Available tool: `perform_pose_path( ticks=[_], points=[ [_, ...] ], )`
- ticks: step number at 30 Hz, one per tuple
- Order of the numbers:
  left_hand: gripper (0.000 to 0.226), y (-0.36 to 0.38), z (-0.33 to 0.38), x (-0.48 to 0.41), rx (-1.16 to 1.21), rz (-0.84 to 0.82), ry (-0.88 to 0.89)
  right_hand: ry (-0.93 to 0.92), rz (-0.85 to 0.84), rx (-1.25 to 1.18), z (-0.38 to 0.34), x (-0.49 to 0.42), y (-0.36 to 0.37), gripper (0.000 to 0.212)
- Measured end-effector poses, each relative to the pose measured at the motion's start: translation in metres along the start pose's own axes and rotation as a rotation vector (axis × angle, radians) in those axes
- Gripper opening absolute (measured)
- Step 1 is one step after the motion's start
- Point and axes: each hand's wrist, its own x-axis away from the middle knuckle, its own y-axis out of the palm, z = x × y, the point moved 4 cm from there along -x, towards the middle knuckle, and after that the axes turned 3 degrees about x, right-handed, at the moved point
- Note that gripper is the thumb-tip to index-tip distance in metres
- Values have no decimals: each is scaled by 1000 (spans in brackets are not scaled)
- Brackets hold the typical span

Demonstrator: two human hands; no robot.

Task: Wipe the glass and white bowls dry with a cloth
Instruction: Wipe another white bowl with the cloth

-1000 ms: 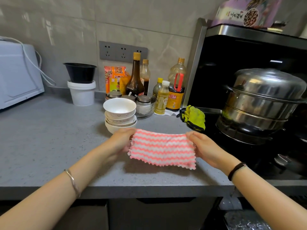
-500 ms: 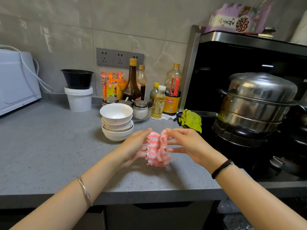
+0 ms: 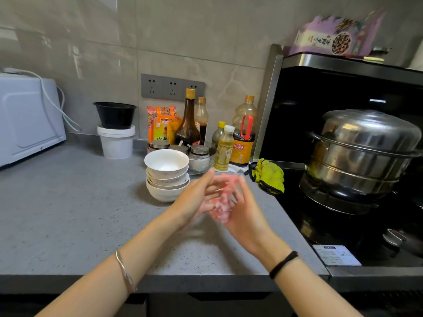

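Observation:
A stack of white bowls (image 3: pixel 166 173) stands on the grey counter (image 3: pixel 68 202), just left of my hands. A glass bowl (image 3: pixel 201 162) holding lidded jars sits behind the stack. The pink-and-white striped cloth (image 3: pixel 220 203) is bunched up between my palms and blurred by motion. My left hand (image 3: pixel 196 197) holds it from the left with fingers fairly straight. My right hand (image 3: pixel 242 209) holds it from the right. Both hands hover above the counter, right of the bowls.
Sauce and oil bottles (image 3: pixel 242 138) line the wall. A yellow-green rag (image 3: pixel 269 176) lies at the black stove's edge, where a steel steamer pot (image 3: pixel 361 152) stands. A white tub with a black bowl (image 3: pixel 115 129) and a microwave (image 3: pixel 25 117) are at the left.
The cloth was stretched flat between both hands, then gathered together. Now it is bunched between my palms, lifted slightly higher and closer to the bowls.

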Motion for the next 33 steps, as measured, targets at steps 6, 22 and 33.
perform_pose_path(
  ticks=[6,22,33],
  points=[
    [20,-55,38,-2,-642,386,436,125,88,-380,11,-28,11,70],
    [15,-125,25,-39,-1026,431,343,190,164,-311,24,-33,5,37],
    [18,-62,55,-2,-137,398,408,-49,163,-330,-11,6,-13,46]
  ],
)
